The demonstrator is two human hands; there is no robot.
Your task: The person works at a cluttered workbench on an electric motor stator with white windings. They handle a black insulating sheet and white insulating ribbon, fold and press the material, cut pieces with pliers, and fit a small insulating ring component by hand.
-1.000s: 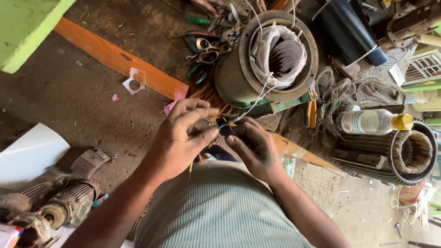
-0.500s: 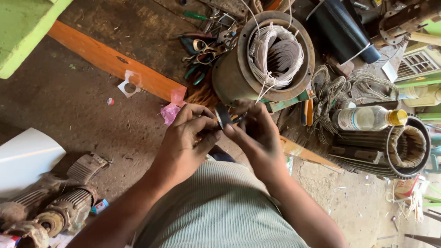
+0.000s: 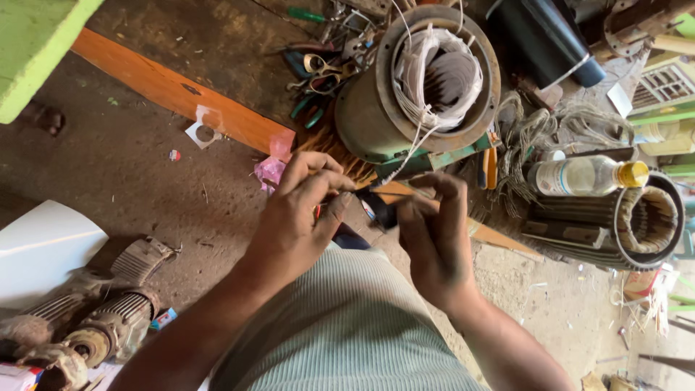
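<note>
Both hands drawn closer together: left hand (image 3: 300, 217), right hand (image 3: 434, 239) pinching dark roll (image 3: 378, 208), wire (image 3: 405, 156) from stator (image 3: 416, 87) taut.

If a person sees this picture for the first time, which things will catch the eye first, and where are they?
In the centre, the left hand and the right hand pinch a small dark piece between their fingertips, where a white lead wire comes down. Just above stands a motor stator with pale windings. A clear bottle with a yellow cap lies at the right.
</note>
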